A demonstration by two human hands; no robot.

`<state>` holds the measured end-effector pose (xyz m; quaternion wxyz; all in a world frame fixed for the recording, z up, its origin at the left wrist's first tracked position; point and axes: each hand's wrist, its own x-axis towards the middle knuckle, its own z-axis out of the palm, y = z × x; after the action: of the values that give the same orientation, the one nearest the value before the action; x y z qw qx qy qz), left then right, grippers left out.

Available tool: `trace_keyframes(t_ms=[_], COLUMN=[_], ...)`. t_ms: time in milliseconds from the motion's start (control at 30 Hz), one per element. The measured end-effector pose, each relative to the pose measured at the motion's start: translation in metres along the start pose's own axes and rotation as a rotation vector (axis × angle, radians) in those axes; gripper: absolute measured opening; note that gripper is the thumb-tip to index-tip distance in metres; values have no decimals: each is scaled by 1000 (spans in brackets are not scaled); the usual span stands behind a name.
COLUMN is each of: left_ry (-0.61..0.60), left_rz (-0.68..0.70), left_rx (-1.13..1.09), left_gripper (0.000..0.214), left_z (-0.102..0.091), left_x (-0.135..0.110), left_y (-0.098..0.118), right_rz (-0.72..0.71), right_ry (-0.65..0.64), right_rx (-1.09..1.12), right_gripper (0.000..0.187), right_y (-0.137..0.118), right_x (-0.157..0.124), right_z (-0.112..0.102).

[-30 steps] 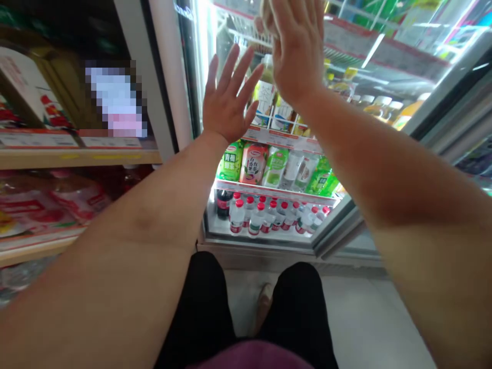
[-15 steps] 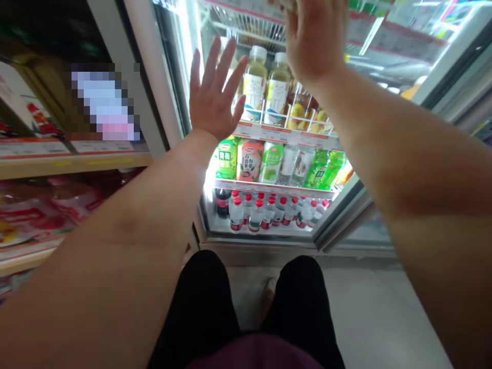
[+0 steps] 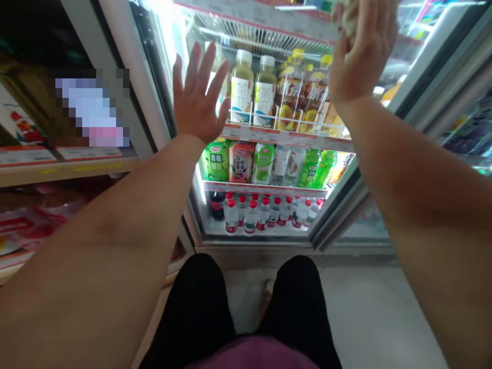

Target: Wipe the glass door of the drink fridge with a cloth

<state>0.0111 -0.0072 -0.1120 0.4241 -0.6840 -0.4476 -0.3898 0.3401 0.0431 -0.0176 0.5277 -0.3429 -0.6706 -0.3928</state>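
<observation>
My left hand has its fingers spread, holding nothing, in front of the left side of the drinks fridge. Just right of it, tea bottles with white caps stand behind a wire rail. Up by the upper shelf edge, my right hand is closed on a crumpled pale cloth. Part of the cloth is hidden by the fingers. Below that hand are brown tea bottles with yellow caps. I cannot tell whether the cloth touches the shelf edge.
Green and pink drink bottles line the middle shelf. Several small red-capped water bottles stand at the fridge bottom. The metal door frame runs along the right. A side shelf with goods is close on the left.
My right hand has moved right with the cloth, uncovering the yellow-capped bottles. My left hand appears slightly further left, still spread; the whole view has shifted a little.
</observation>
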Motion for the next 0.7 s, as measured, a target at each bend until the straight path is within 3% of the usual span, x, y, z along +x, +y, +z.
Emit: trace_keyframes(t_ms=[67,233,433,700], left_ry=[11,5,2,-51], left_rz=[-5,-49,-31,-142], left_rx=[-13,-54,41,-35], left_gripper=[65,69,66,69], left_z=[2,1,-3,-10], left_x=[0,0,0,2], left_y=[-1,1,3,12], right_rz=[88,-35,344,444], right_ry=[17,-63,141,128], right_rx=[-6,16,67,117], right_gripper=[53,53,56,53], right_y=[7,31,68,71], right_x=[-8,-16,-6,-61], right_z=[0,-3,2,11])
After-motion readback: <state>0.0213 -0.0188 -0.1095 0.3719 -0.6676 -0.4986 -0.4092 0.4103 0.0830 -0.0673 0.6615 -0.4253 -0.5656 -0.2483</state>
